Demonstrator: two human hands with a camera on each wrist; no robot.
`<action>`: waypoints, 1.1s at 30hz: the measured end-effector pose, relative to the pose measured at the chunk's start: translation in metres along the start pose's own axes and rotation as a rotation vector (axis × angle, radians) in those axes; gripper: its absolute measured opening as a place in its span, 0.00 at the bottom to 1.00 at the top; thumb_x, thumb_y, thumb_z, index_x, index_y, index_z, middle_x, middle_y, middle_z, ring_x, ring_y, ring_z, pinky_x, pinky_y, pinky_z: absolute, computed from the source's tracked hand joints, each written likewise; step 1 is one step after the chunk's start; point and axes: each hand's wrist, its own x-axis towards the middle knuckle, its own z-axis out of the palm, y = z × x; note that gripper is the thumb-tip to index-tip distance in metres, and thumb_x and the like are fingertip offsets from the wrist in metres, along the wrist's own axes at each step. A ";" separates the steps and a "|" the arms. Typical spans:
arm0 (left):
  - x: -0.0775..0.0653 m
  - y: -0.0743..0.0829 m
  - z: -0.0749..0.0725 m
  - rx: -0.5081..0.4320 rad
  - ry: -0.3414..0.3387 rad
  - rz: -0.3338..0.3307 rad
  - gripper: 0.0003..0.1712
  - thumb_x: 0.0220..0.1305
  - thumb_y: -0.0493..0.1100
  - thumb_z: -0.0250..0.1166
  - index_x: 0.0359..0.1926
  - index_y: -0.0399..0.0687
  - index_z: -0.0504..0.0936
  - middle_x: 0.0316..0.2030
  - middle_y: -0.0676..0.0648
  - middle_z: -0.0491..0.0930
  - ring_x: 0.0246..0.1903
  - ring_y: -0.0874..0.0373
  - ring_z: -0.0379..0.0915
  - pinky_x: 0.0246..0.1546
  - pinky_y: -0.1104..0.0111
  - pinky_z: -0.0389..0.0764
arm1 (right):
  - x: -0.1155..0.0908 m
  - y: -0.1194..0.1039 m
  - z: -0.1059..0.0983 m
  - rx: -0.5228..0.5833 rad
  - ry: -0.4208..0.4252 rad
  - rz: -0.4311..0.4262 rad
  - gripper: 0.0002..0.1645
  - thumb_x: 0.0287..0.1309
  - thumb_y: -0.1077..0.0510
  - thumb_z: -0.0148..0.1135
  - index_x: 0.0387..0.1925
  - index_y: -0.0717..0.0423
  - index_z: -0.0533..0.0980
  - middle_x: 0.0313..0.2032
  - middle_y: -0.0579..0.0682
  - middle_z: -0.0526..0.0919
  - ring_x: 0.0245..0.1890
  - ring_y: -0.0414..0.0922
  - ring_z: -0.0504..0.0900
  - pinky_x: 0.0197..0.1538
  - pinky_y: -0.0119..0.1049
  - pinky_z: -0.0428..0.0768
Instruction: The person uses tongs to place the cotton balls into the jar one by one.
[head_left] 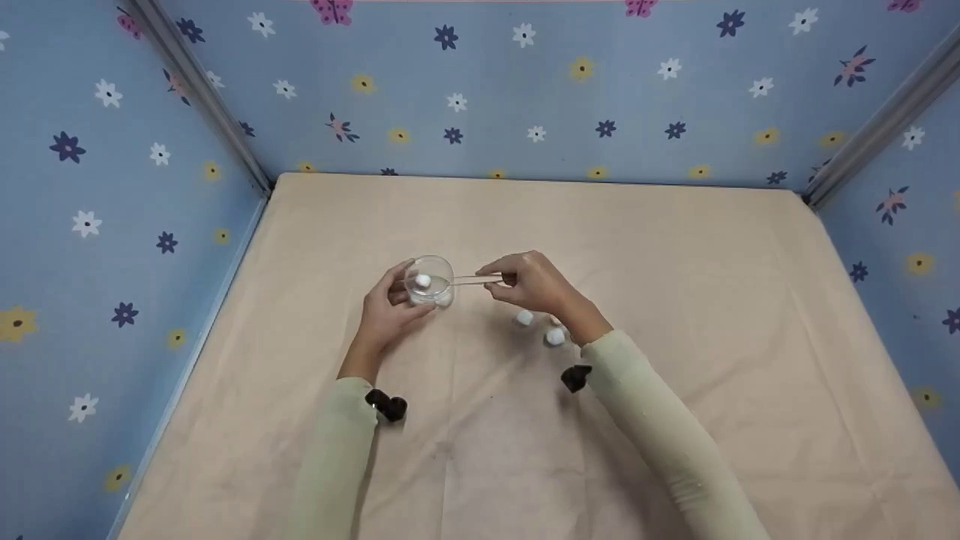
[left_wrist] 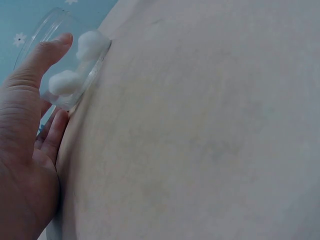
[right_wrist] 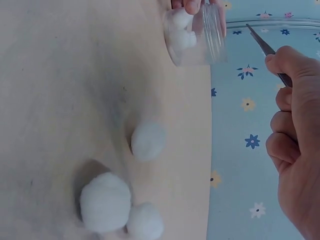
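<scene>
My left hand [head_left: 386, 319] holds a clear jar [head_left: 441, 262], thumb on one side and fingers on the other. Two cotton balls [left_wrist: 91, 45] show through its wall, low inside. My right hand [head_left: 536, 283] pinches a slim pair of tweezers [head_left: 474, 280] between thumb and fingers. In the head view the tweezers' tips overlap the jar's mouth, close to a cotton ball [head_left: 423, 280]. The right wrist view shows nothing at the dark tips of the tweezers [right_wrist: 260, 41]. Three loose cotton balls [right_wrist: 105, 202] lie on the table below my right hand.
A beige cloth covers the table [head_left: 675, 255]. Blue flowered panels [head_left: 510, 90] stand behind it and at both sides, with grey metal posts [head_left: 202, 90] at the corners. Small black cameras [head_left: 388, 406] sit at both wrists, over pale green sleeves [head_left: 334, 457].
</scene>
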 end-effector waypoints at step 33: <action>0.003 -0.004 0.000 -0.036 0.012 0.026 0.54 0.61 0.32 0.84 0.85 0.52 0.71 0.75 0.38 0.78 0.64 0.47 0.81 0.60 0.80 0.82 | -0.055 0.026 -0.018 -0.035 0.149 -0.072 0.14 0.71 0.65 0.71 0.54 0.59 0.92 0.35 0.57 0.94 0.27 0.41 0.77 0.34 0.34 0.75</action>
